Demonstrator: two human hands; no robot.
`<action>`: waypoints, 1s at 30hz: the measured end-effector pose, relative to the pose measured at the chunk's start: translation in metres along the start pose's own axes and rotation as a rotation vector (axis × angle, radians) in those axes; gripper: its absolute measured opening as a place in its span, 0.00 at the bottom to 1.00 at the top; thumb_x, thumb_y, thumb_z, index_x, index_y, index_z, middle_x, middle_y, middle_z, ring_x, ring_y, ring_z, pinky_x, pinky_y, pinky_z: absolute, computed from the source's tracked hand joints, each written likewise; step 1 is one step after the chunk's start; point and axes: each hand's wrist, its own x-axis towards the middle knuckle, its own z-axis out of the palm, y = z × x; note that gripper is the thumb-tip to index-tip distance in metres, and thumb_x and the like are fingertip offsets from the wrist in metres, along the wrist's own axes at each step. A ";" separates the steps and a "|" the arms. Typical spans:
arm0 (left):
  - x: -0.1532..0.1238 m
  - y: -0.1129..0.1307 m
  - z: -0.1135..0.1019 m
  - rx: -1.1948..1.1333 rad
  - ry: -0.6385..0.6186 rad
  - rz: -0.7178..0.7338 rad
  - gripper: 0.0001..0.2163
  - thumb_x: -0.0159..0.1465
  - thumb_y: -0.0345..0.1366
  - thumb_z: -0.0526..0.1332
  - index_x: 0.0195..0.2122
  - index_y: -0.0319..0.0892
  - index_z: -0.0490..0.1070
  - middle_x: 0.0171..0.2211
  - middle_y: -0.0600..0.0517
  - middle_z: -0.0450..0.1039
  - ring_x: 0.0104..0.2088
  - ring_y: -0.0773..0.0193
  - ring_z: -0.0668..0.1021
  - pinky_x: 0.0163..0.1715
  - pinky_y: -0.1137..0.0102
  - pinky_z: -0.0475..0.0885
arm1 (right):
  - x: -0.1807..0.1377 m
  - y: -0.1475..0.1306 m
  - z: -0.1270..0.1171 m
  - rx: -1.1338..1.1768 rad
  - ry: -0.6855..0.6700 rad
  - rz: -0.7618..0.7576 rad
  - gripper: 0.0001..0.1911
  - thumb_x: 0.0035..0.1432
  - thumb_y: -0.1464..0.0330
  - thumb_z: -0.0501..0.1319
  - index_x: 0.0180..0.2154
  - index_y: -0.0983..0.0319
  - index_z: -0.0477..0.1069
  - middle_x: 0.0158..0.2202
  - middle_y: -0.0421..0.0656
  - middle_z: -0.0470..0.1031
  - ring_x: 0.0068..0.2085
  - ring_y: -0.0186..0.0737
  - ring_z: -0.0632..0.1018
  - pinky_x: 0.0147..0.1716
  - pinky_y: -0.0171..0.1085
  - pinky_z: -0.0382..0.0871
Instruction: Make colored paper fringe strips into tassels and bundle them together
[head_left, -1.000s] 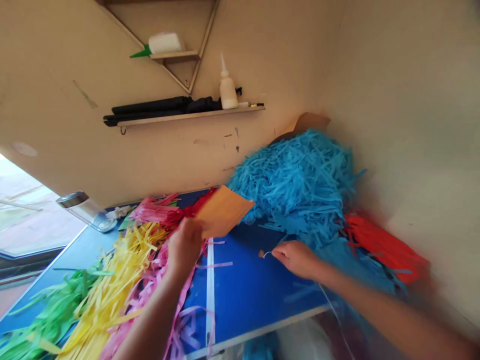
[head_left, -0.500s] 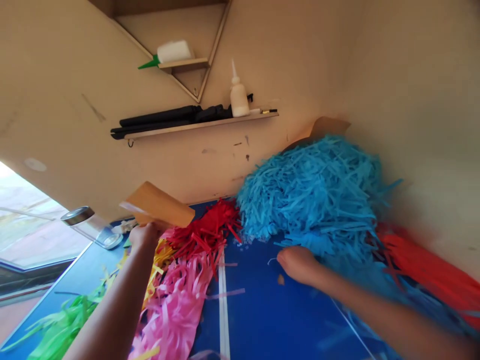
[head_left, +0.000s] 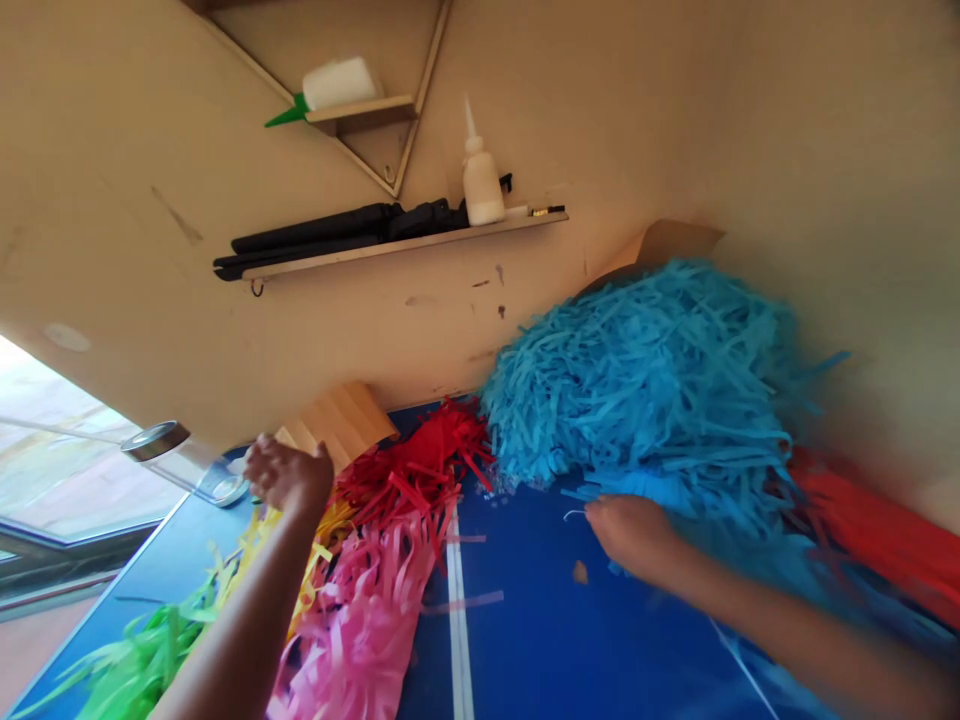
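Note:
My left hand (head_left: 289, 475) is raised at the left with its fingers apart, holding nothing. Right behind it a light brown wooden-looking piece (head_left: 349, 420) leans at the wall, above the red paper fringe (head_left: 420, 455). My right hand (head_left: 630, 530) is closed in a pinch above the blue tabletop (head_left: 525, 660). A short white string end (head_left: 574, 514) pokes out of its fingertips, and more white string (head_left: 742, 665) runs below the forearm. Just beyond that hand lies a big heap of blue fringed paper (head_left: 645, 380).
Pink fringe (head_left: 360, 640), yellow fringe (head_left: 247, 560) and green fringe (head_left: 142, 650) cover the left side. A glass jar (head_left: 202, 475) stands near the window. A wall shelf (head_left: 420, 243) carries a glue bottle (head_left: 482, 185) and black items. Red-orange fringe (head_left: 877, 530) lies right.
My left hand has let go of the brown piece, which now rests against the wall, and its fingers have spread. My right hand keeps its pinch on the string. The view has shifted slightly.

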 end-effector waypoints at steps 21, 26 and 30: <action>-0.073 0.073 0.082 0.402 -0.666 0.589 0.14 0.67 0.41 0.61 0.50 0.39 0.71 0.48 0.47 0.74 0.45 0.58 0.78 0.46 0.57 0.75 | 0.018 -0.032 -0.024 0.181 0.220 -0.329 0.13 0.60 0.68 0.60 0.46 0.61 0.76 0.50 0.48 0.77 0.52 0.49 0.74 0.59 0.53 0.51; -0.066 0.067 0.080 0.355 -0.634 0.509 0.14 0.67 0.42 0.61 0.49 0.39 0.71 0.49 0.47 0.74 0.47 0.57 0.77 0.48 0.55 0.74 | 0.042 -0.061 -0.025 0.184 0.211 -0.407 0.11 0.61 0.65 0.61 0.44 0.61 0.76 0.46 0.48 0.78 0.49 0.48 0.75 0.57 0.53 0.53; -0.053 0.061 0.078 0.266 -0.612 0.445 0.14 0.67 0.42 0.60 0.50 0.40 0.71 0.51 0.46 0.73 0.50 0.55 0.76 0.50 0.53 0.73 | 0.060 -0.080 -0.028 0.192 0.199 -0.446 0.11 0.62 0.65 0.61 0.43 0.61 0.77 0.44 0.48 0.79 0.48 0.48 0.75 0.57 0.52 0.52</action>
